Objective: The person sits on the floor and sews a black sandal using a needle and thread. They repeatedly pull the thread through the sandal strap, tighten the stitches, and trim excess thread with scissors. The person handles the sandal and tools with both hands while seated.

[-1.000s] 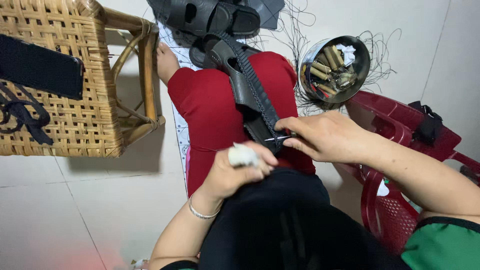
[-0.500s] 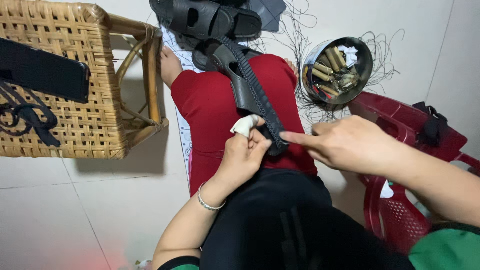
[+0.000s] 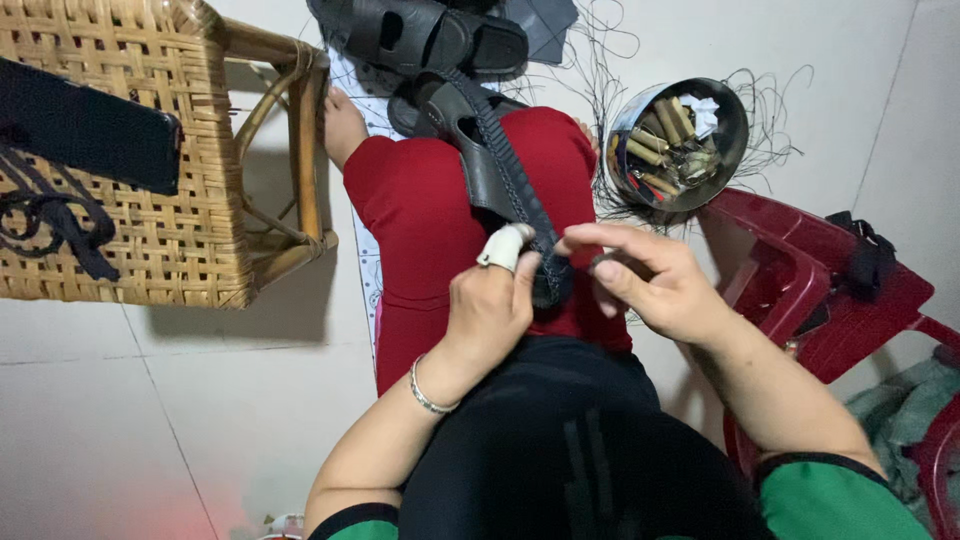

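My left hand (image 3: 490, 310), a white wrap on its fingertip, pinches the near end of the black sandal strap (image 3: 510, 190) lying along my red-trousered knee (image 3: 440, 215). My right hand (image 3: 655, 285), just right of the strap, is half open with curled fingers, thumb and forefinger pressed on something too small to tell. The strap looks light, thick and rubbery: I judge it bends but springs back, so it is best gripped by the stitched edge close to its end. Beyond the strap's far end sits another black sandal (image 3: 430, 35); right of it a metal bowl (image 3: 735, 135) of spools; left, a wicker stool (image 3: 130, 150).
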